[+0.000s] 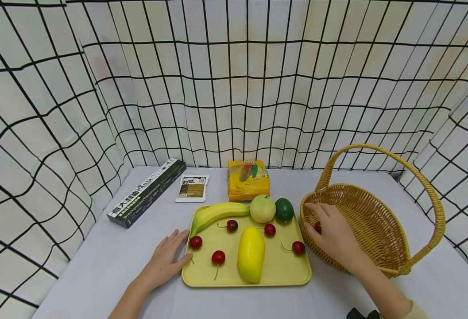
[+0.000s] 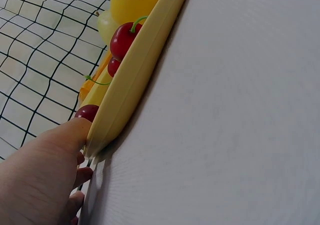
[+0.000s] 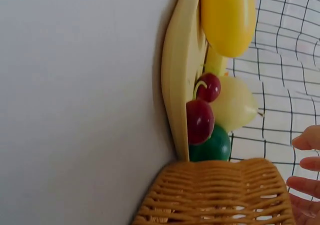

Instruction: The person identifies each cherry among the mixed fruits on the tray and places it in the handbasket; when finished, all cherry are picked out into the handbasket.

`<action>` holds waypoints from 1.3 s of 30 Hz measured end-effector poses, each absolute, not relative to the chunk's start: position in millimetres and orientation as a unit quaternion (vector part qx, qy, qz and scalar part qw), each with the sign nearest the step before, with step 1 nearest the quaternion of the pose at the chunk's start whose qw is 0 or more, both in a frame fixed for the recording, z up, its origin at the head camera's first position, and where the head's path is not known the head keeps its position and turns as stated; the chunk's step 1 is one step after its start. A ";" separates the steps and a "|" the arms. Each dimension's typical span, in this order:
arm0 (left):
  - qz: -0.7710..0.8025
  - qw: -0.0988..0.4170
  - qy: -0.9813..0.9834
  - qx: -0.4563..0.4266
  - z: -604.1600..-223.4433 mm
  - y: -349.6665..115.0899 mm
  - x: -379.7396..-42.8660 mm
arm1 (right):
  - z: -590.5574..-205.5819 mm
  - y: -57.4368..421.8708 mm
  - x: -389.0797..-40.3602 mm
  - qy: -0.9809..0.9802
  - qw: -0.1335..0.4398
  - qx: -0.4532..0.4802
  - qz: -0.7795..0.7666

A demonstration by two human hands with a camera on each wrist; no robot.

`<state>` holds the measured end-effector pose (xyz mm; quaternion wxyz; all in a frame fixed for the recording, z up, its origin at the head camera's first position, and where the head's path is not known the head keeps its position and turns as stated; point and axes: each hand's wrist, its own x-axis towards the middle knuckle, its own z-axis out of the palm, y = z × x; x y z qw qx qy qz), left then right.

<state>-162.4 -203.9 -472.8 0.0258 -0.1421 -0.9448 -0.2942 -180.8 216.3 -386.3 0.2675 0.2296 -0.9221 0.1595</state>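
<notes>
My right hand (image 1: 333,232) is over the left rim of the wicker basket (image 1: 377,208). A red cherry (image 1: 318,227) shows between its thumb and fingers in the head view, apparently inside the basket. In the right wrist view the fingers (image 3: 305,185) are apart with nothing visible between them. My left hand (image 1: 166,259) rests at the left edge of the yellow tray (image 1: 277,277), thumb touching the rim, near a cherry (image 1: 195,242). On the tray lie a banana (image 1: 218,214), a mango (image 1: 251,254), a pale green round fruit (image 1: 262,209), a dark green fruit (image 1: 284,210) and several cherries.
Behind the tray stand a yellow package (image 1: 248,181) and a small white-and-brown sachet (image 1: 192,188). A long black pasta box (image 1: 148,192) lies at the back left. The basket's tall handle (image 1: 421,177) arches above it. Black netting over white cloth surrounds the table.
</notes>
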 end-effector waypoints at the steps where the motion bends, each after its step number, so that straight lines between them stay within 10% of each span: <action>1: -0.294 0.026 -0.945 -0.142 -472.8 -204.0 -162.2 | -387.3 214.9 -178.9 -0.919 0.271 0.236 0.159; 23: -0.293 0.023 -0.945 -0.140 -471.9 -203.1 -161.8 | -421.0 194.5 -161.3 -0.877 0.267 0.372 0.142; 39: -0.293 0.020 -0.946 -0.135 -471.4 -203.0 -162.0 | -434.2 193.9 -150.5 -0.928 0.142 0.322 0.124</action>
